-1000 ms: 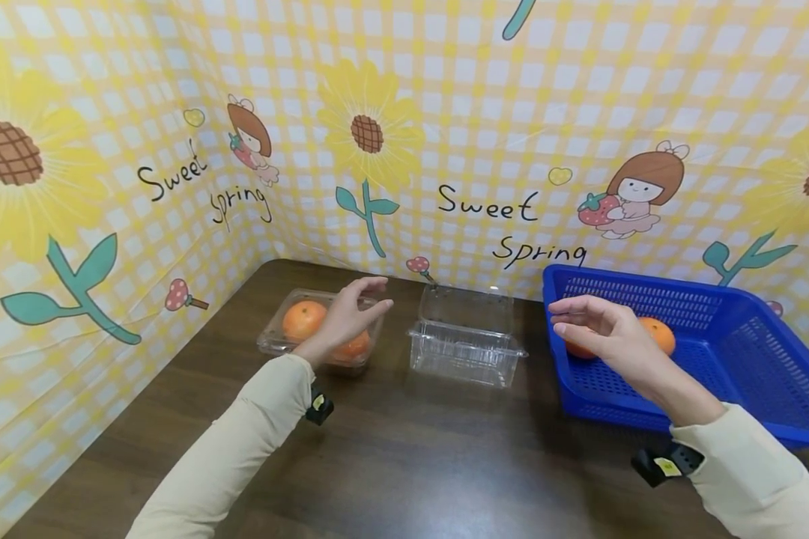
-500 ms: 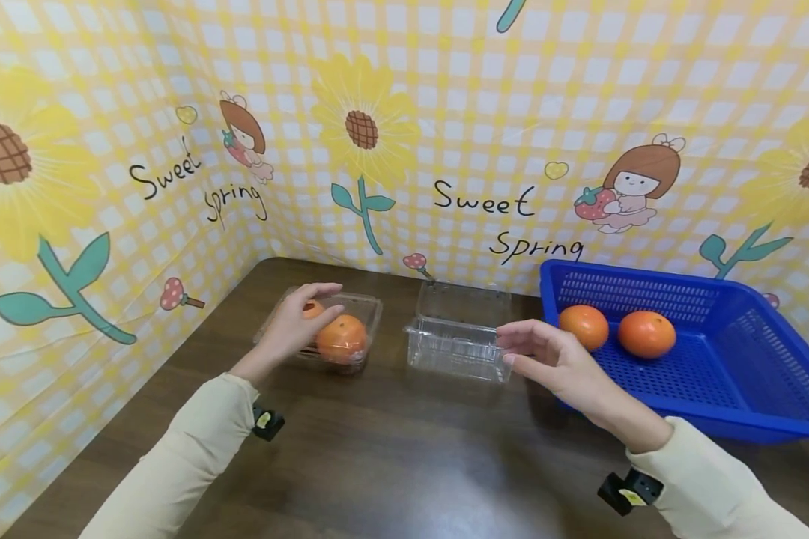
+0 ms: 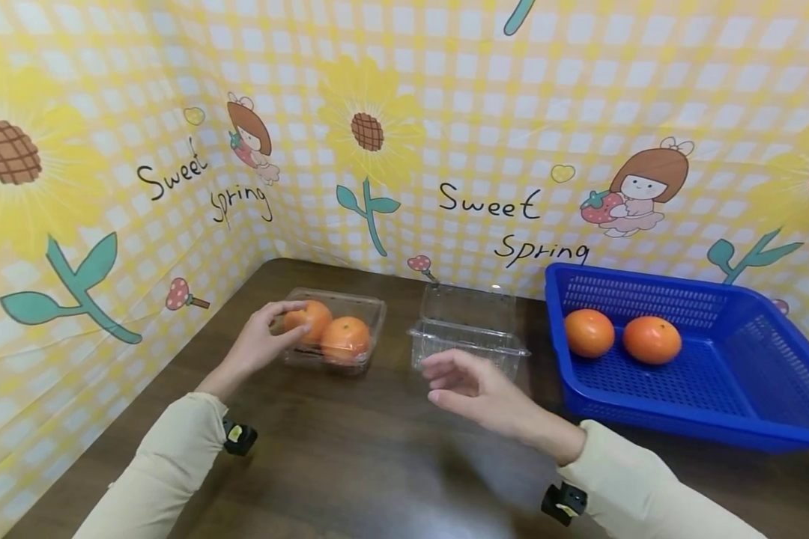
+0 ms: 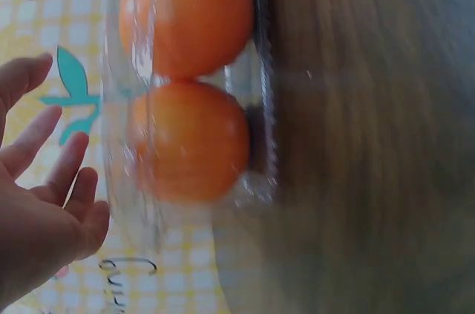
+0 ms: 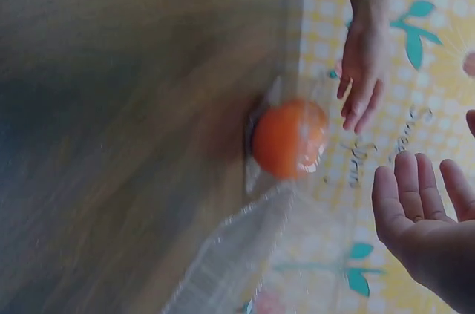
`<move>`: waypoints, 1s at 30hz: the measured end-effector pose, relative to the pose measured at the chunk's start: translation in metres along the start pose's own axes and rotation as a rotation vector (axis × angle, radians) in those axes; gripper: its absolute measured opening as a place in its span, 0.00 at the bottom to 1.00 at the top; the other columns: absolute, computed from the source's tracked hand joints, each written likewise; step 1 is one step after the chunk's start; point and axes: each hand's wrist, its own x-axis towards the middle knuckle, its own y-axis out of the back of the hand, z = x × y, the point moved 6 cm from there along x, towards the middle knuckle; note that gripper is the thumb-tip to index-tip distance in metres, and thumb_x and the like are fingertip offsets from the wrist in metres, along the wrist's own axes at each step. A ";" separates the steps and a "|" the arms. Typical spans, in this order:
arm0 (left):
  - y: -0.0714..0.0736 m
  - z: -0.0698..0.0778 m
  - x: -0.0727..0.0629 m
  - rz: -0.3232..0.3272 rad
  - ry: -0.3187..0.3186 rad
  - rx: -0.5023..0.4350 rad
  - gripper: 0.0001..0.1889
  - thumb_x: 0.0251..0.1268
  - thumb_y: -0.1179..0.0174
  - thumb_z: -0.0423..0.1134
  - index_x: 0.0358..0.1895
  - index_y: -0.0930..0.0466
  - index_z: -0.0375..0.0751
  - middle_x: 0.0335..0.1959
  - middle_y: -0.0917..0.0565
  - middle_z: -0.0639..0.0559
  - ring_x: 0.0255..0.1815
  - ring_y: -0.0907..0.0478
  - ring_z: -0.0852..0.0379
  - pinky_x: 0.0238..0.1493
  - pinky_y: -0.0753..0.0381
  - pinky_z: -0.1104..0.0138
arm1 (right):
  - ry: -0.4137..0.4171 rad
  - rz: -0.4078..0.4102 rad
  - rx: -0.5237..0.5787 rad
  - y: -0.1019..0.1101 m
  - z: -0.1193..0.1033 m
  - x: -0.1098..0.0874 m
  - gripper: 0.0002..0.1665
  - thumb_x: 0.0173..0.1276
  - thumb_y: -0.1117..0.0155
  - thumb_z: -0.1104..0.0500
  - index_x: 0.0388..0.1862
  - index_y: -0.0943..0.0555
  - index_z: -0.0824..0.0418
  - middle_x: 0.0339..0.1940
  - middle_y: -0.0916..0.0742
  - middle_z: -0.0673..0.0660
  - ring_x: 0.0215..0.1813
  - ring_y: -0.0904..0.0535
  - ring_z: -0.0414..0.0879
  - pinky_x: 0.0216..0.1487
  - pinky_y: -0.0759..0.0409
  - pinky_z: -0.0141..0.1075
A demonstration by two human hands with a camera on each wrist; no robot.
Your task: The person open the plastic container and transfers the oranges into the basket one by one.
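On the left of the table a clear plastic clamshell box (image 3: 372,329) holds two oranges, a front one (image 3: 345,340) and a back one (image 3: 315,318). My left hand (image 3: 259,344) hovers at the box's left side, fingers loosely bent and holding nothing; in the left wrist view it appears above the box. A second clear clamshell box (image 3: 468,337) stands in the middle, its lid raised at the back and no fruit inside. My right hand (image 3: 479,393) is in front of it, overlapping its lower edge in the head view, with relaxed fingers and nothing in the grasp.
At the right stands a blue plastic basket (image 3: 721,374) with two oranges, one at its left wall (image 3: 589,333) and one beside it (image 3: 652,340). A yellow checked cloth (image 3: 499,97) forms the walls behind and to the left of the dark wooden table (image 3: 364,464).
My left hand has moved left across the box of oranges. My right hand has come away from the blue basket leftward to the front of the other box, bringing no fruit.
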 end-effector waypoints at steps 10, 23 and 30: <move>0.010 -0.014 -0.006 -0.006 -0.042 0.032 0.24 0.52 0.37 0.37 0.53 0.29 0.29 0.53 0.30 0.34 0.57 0.39 0.38 0.55 0.41 0.45 | 0.052 -0.056 -0.001 -0.036 0.001 0.029 0.20 0.60 0.41 0.63 0.52 0.28 0.66 0.48 0.22 0.60 0.49 0.26 0.48 0.51 0.27 0.39; 0.012 -0.026 -0.002 -0.104 -0.038 0.077 0.27 0.49 0.35 0.37 0.52 0.30 0.26 0.57 0.38 0.32 0.56 0.40 0.35 0.51 0.34 0.46 | 0.076 0.045 -0.125 -0.055 0.014 0.068 0.23 0.60 0.41 0.61 0.54 0.29 0.66 0.53 0.25 0.61 0.54 0.30 0.54 0.50 0.27 0.43; 0.012 -0.035 -0.004 -0.142 -0.034 0.070 0.29 0.49 0.35 0.39 0.53 0.31 0.27 0.58 0.39 0.33 0.57 0.41 0.35 0.53 0.38 0.44 | 0.090 0.121 -0.202 -0.055 0.023 0.087 0.24 0.59 0.41 0.60 0.55 0.29 0.66 0.49 0.25 0.62 0.50 0.29 0.53 0.47 0.26 0.46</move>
